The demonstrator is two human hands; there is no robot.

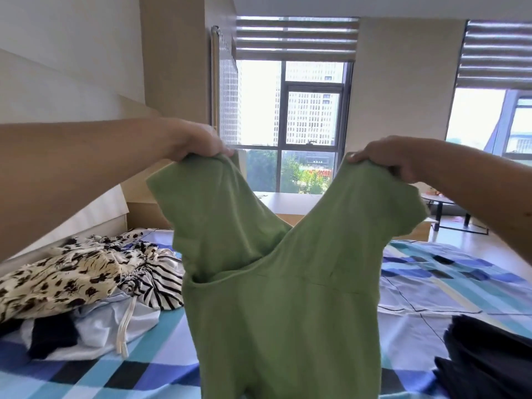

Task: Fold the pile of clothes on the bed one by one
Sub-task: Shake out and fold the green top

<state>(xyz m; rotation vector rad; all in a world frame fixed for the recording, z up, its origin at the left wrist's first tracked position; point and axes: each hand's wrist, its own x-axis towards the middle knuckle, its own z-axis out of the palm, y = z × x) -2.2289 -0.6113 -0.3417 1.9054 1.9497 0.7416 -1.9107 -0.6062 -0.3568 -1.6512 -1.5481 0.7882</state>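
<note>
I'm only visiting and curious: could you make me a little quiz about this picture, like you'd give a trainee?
1. Which colour is the garment being held up? A green, B red, C black.
2. True or false: the left hand and the right hand each grip one shoulder of it.
3. Fill in: the unfolded pile lies on the bed to the person's ____ side.
Key: 1 A; 2 true; 3 left.
</note>
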